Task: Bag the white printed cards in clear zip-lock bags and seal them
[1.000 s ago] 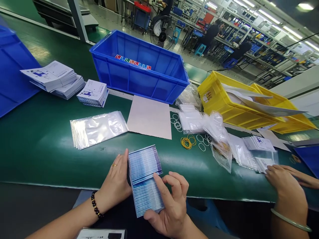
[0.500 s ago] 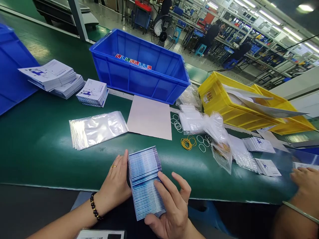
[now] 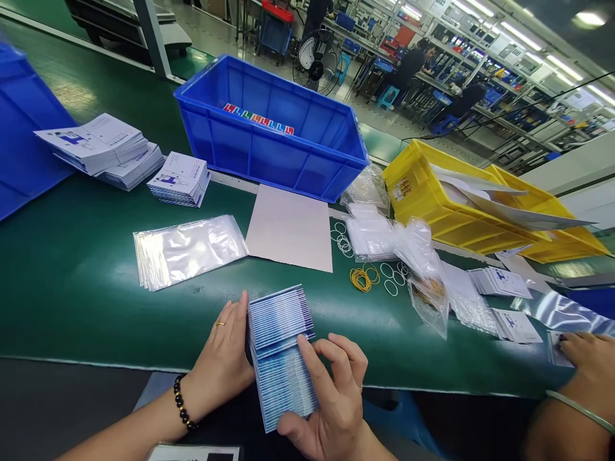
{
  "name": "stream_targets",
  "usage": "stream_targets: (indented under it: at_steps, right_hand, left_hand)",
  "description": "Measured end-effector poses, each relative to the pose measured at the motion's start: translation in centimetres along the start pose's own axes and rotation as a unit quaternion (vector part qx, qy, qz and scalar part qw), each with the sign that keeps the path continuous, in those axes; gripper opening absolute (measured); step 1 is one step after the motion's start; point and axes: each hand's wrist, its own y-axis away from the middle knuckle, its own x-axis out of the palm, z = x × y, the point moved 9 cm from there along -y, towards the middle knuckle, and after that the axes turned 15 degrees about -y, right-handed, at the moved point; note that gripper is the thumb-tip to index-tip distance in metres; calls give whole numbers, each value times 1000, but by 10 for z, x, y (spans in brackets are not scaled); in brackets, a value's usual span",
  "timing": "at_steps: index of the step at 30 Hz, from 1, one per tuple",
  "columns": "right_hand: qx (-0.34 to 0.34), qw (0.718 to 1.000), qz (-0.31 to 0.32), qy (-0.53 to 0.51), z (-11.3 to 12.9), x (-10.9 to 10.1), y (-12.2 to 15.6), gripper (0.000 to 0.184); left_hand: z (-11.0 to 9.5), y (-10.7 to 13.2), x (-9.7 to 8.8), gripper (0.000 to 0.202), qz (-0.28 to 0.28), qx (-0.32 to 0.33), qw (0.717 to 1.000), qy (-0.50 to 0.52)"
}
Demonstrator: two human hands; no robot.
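A thick stack of folded leaflets (image 3: 281,362) stands at the table's front edge, its many blue-and-white edges turned up towards me. My left hand (image 3: 228,349), with a ring and a bead bracelet, presses along the stack's left side with straight fingers. On the other side, my right hand (image 3: 331,394) has its thumb at the near corner and its index fingertip on the edges around mid-stack, by a visible gap. The other right fingers are bent and off the stack. Beyond the hands lie a pile of clear plastic bags (image 3: 192,250) and a pale cardboard sheet (image 3: 293,227).
A blue bin (image 3: 273,153) stands behind, yellow bins (image 3: 461,205) to its right. Printed leaflet stacks (image 3: 177,179) lie left. Yellow rubber bands (image 3: 360,279), white bands (image 3: 343,244) and bagged items (image 3: 418,250) lie right. A co-worker's hand (image 3: 590,358) touches leaflets at far right.
My right index finger has shifted slightly along the leaflet edges, and the middle finger has bent away. At far right the co-worker's hand has moved down and left.
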Motion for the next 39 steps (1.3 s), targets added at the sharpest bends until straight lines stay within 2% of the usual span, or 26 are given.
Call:
stream_targets:
  at_steps: [7, 16, 27, 33, 39]
  right_hand:
    - [-10, 1000, -4, -4, 1, -1, 0, 58]
    - [-15, 1000, 8, 3, 3, -3, -2, 57]
    - [16, 998, 51, 21, -4, 3, -7, 79]
    - [7, 1000, 12, 13, -1, -2, -7, 69]
    - [0, 999, 26, 26, 1, 1, -11, 62]
  left_hand:
    - [3, 1, 0, 93, 0, -21, 1000, 11]
    - [5, 3, 2, 91, 3, -23, 999, 24]
    - [3, 2, 3, 85, 0, -16, 1000, 19]
    - [1, 2, -1, 86, -13, -15, 1000, 15]
    - [0, 1, 0, 88, -7, -10, 1000, 10]
